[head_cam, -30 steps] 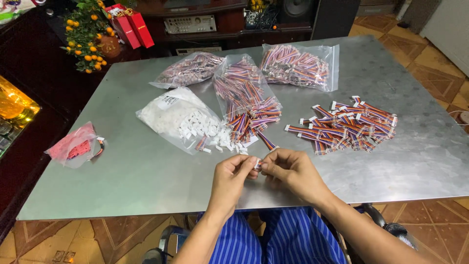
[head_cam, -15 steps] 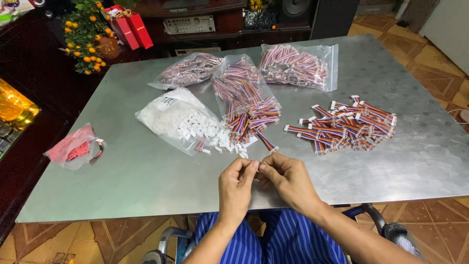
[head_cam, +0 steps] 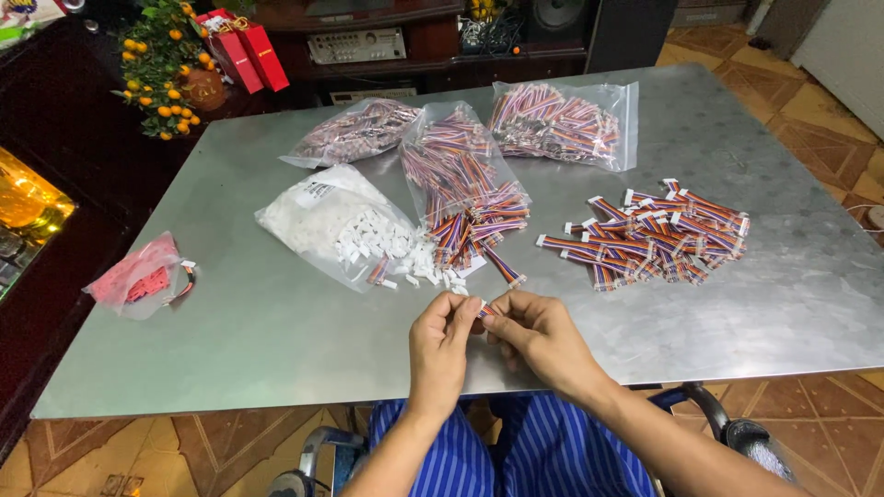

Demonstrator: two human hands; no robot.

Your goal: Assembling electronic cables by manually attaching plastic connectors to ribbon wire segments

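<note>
Hands, left (head_cam: 440, 339) and right (head_cam: 539, 340), pinch a striped wire piece (head_cam: 484, 311) between their fingertips.

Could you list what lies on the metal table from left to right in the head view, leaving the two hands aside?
Pink bag → bag of white plastic pieces → open bag of striped wire bundles → loose pile of striped wire bundles. The two bags at the far edge overlap these in the order, so they are left out.

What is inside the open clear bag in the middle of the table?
The middle bag holds striped wire bundles, spilling from its mouth onto the metal table. Deeper layers are covered.
</note>
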